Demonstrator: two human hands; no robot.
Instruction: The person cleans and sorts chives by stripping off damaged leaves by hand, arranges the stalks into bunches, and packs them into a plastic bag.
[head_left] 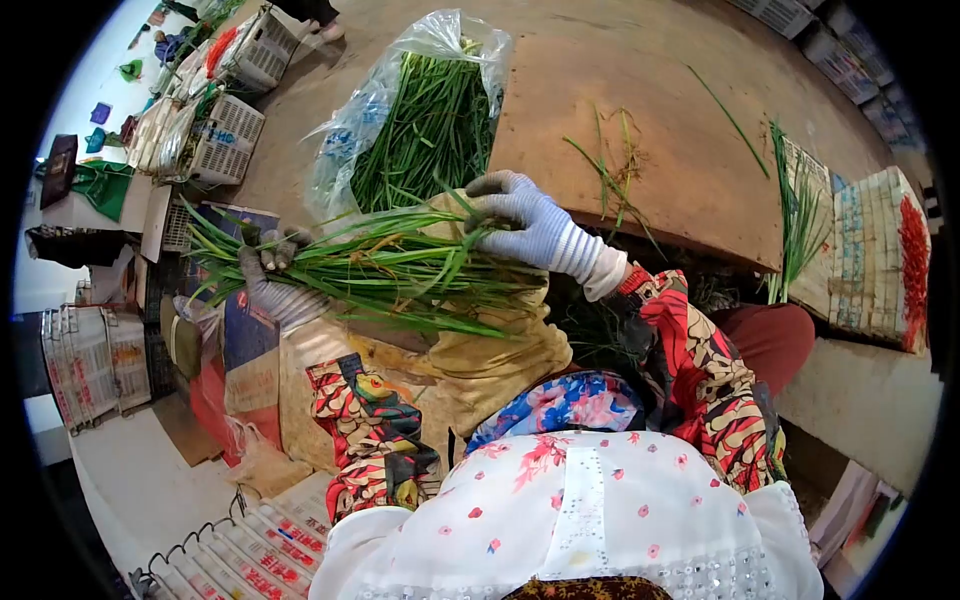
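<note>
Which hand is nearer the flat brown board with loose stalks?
Right. The right gloved hand is by the near left corner of the board; the left gloved hand is farther left, gripping long green leaves.

We're up on the wearer's head, peering forward and down, close above the grey-gloved left hand [278, 288] and striped blue-gloved right hand [525, 228], a white floral blouse [500, 505] nearer than both.
</note>
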